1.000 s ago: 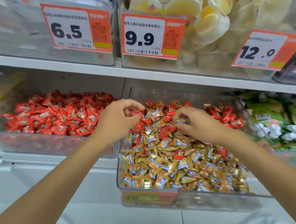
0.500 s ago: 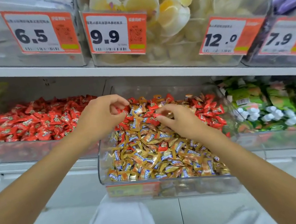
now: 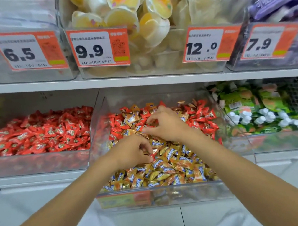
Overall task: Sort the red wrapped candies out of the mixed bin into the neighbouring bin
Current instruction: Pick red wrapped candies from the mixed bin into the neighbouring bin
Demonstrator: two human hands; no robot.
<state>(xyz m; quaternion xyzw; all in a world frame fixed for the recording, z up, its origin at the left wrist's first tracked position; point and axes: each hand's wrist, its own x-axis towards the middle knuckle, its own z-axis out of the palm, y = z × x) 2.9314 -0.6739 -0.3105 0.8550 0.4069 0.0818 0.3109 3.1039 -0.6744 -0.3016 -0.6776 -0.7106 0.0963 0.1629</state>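
Crinkly foil candies (image 3: pixel 164 167) under both hands' curled fingers (image 3: pixel 146 148); grasp unclear.

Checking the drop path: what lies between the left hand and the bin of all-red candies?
In the head view, the left hand is over the mixed bin. Between it and the red bin stand gold candies and the bins' clear side walls.

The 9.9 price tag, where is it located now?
In the head view, the 9.9 price tag hangs on the upper shelf, left of centre, between the 6.5 tag and the 12.0 tag.
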